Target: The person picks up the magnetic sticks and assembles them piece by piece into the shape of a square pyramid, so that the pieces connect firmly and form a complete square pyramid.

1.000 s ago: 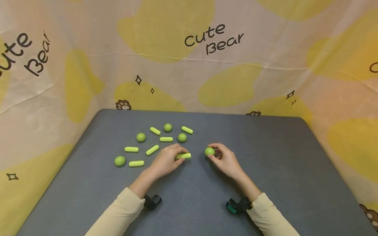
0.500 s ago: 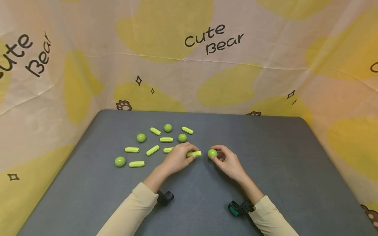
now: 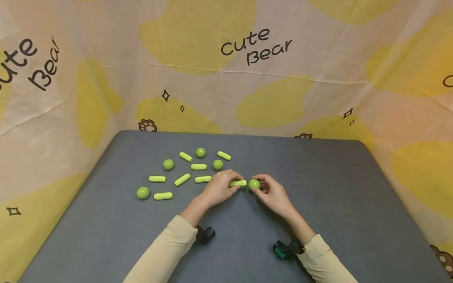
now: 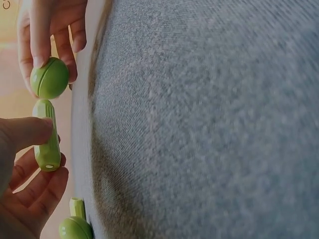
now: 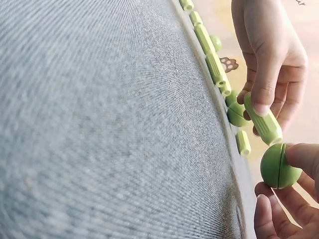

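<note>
My left hand (image 3: 218, 188) pinches a light green ribbed rod (image 3: 240, 183) between thumb and fingers. A small hole shows in the rod's near end in the left wrist view. My right hand (image 3: 275, 198) holds a glossy green ball (image 3: 253, 184) by its thumb and fingertips; a seam runs round the ball (image 5: 280, 167). The rod's far end faces the ball, very close to it. Whether they touch I cannot tell. Both pieces are held up off the grey table (image 3: 336, 188).
Several more green rods (image 3: 163, 195) and several balls (image 3: 143, 193) lie apart on the left half of the table. One rod (image 3: 203, 179) lies right beside the left hand. A patterned cloth (image 3: 272, 102) hangs behind the table's far edge.
My left hand has moved right with its rod, closing most of the gap to the ball. The right hand has shifted slightly right. A rod on the table has come into view behind the left hand.
</note>
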The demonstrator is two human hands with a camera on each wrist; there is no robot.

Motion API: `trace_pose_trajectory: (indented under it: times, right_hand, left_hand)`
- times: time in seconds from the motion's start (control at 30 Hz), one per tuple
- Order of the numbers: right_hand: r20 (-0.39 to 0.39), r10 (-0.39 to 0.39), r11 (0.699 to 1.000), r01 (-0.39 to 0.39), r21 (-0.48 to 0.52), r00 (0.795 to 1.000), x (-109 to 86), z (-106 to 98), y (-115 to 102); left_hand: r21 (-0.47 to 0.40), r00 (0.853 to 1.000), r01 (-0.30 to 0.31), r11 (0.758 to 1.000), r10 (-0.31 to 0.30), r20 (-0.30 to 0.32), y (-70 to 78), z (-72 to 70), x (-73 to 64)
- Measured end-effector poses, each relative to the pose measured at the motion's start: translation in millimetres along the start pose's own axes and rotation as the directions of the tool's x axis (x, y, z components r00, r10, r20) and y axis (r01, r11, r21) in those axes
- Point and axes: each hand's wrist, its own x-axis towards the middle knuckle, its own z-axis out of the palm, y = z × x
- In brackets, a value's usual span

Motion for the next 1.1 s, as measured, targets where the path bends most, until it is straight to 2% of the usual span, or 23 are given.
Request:
trace_pose_trajectory:
  times: [0.27, 0.47, 0.7, 0.87, 1.1]
  right_hand:
    - [-0.001, -0.006, 1.000, 0.006, -0.002, 1.000, -1.0, -0.6, 2.4]
    - [0.028, -0.005, 1.000, 0.005, -0.002, 1.000, -2.5, -3.0, 4.1]
    - [0.105, -0.045, 0.996, 0.052, -0.067, 0.993, -3.4, -6.2, 5.3]
    - [0.105, -0.069, 0.991, 0.081, -0.108, 0.992, -2.7, -6.9, 4.9]
    - [0.109, -0.061, 0.990, 0.075, -0.124, 0.992, -1.4, -7.1, 3.9]
  left_hand:
    - [-0.016, 0.998, 0.004, 1.000, -0.003, 0.055, 2.1, 6.3, 1.5]
    - [-0.007, 0.998, -0.006, 1.000, 0.006, 0.059, 3.2, 8.7, 1.7]
    - [0.002, 0.997, -0.011, 1.000, 0.011, 0.075, 3.1, 8.2, 0.3]
    - [0.002, 0.997, -0.019, 1.000, 0.018, 0.080, 2.8, 9.8, -0.1]
    - [0.000, 0.996, -0.008, 1.000, 0.008, 0.090, 3.5, 9.7, -1.4]
